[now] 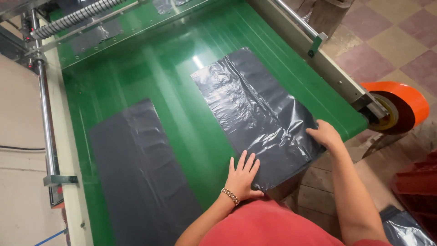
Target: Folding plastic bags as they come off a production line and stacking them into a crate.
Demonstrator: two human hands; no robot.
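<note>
Black bag (255, 114) lies crinkled on the green belt (182, 109), its near end at the belt's edge. Left hand (242, 175) presses flat on its near corner, fingers spread; right hand (324, 134) rests open on its right edge. Another bag (141, 177) lies well apart at left; an orange roll (405, 102) sits beyond the rail (334, 73).
</note>
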